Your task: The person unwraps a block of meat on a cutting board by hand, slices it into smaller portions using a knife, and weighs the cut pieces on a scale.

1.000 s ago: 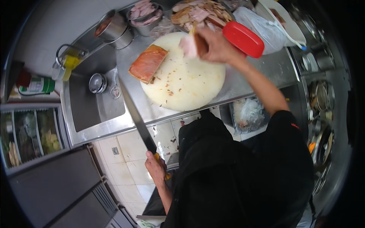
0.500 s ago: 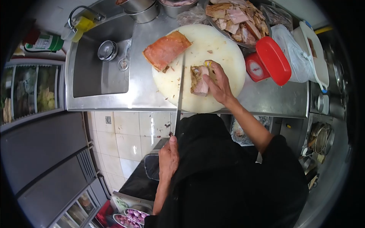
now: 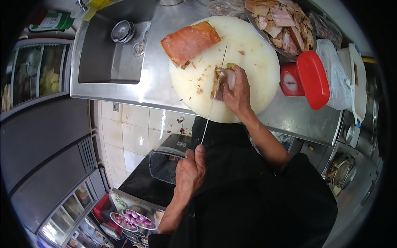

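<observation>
My left hand (image 3: pixel 190 168) is closed round the handle of a long, thin knife (image 3: pixel 207 122), close to the front of my dark clothes. The blade reaches up over the round white cutting board (image 3: pixel 260 53), lying across the left side of a small block of cooked meat (image 3: pixel 217 84). My right hand (image 3: pixel 237 91) grips that block from the right, with a yellow band on one finger. Whether the blade has entered the meat is hard to tell. Further up the board lies a larger slab of meat (image 3: pixel 190 41) with reddish-brown skin, apart from both hands. Small scraps surround them.
A metal sink (image 3: pixel 95 66) with a small bowl (image 3: pixel 122 31) is at the left. Beyond the board stands a large tray of meat pieces (image 3: pixel 281 25). A red kitchen scale (image 3: pixel 291 80) stands right of the board, beside a plastic bag (image 3: pixel 331 74).
The knife has tilted and moved right, from beside the small meat block to across its left part. My left hand has risen slightly. The whole view has shifted and turned a little.
</observation>
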The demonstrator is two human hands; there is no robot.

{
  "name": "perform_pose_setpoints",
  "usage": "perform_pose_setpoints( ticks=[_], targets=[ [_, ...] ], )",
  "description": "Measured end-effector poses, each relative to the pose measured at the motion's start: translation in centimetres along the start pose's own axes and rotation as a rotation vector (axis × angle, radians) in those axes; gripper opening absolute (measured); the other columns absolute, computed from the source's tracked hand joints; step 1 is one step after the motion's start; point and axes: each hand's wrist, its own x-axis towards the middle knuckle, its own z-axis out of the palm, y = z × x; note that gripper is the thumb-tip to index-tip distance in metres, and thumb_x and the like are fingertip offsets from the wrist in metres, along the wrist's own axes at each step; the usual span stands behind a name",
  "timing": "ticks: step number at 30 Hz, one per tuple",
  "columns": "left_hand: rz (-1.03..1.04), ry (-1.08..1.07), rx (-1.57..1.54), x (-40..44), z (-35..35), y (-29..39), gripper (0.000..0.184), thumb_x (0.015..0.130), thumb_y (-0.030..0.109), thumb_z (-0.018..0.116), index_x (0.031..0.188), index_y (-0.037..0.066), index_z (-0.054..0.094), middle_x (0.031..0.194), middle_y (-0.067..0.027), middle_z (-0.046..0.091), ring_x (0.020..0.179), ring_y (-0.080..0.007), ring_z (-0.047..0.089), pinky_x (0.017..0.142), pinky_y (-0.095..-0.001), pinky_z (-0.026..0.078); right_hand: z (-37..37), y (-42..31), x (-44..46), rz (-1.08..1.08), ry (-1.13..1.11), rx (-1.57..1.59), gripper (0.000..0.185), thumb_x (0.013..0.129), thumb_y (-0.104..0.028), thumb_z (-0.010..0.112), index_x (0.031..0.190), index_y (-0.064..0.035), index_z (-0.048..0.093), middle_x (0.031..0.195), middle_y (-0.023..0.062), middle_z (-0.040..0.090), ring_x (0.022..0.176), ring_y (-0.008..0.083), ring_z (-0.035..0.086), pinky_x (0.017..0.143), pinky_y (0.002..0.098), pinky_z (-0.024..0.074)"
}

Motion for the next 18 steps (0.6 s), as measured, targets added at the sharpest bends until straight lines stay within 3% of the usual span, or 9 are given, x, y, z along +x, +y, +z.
perform_pose_setpoints(
  ticks=[7,11,18],
  targets=[
    [-0.047,-0.031,0.059,-0.4,-0.4,0.6,0.057,0.105,0.045,0.037,0.082,-0.004,0.055,0.074,-0.0371,0.060,0.080,-0.0578,0.058,0.072,-0.0620,0.046,-0.1,-0.3,-0.1,0.018,-0.001,-0.014,0.049,0.082,0.000,0.062,0.129,0.0037,0.045,0.118,0.0253,0.057,0.109,0.0438,0.057,0.096,0.0461,0.0462],
    [-0.073,-0.053,0.087,-0.6,-0.6,0.6,0.058,0.105,0.046,0.036,0.083,-0.004,0.056,0.076,-0.0377,0.061,0.080,-0.0576,0.059,0.073,-0.0618,0.047,-0.3,-0.3,0.1,0.043,-0.064,0.027,0.052,0.082,-0.004,0.067,0.127,0.0055,0.044,0.116,0.0262,0.055,0.106,0.0442,0.053,0.092,0.0490,0.0446],
    [0.030,0.022,0.093,6.0,2.0,3.0,0.060,0.104,0.046,0.037,0.082,-0.005,0.060,0.080,-0.0385,0.062,0.084,-0.0579,0.060,0.078,-0.0617,0.048,-0.4,-0.1,0.2,0.004,-0.046,-0.001,0.051,0.083,-0.006,0.066,0.127,0.0067,0.044,0.114,0.0275,0.056,0.105,0.0446,0.054,0.090,0.0495,0.0455]
  ],
)
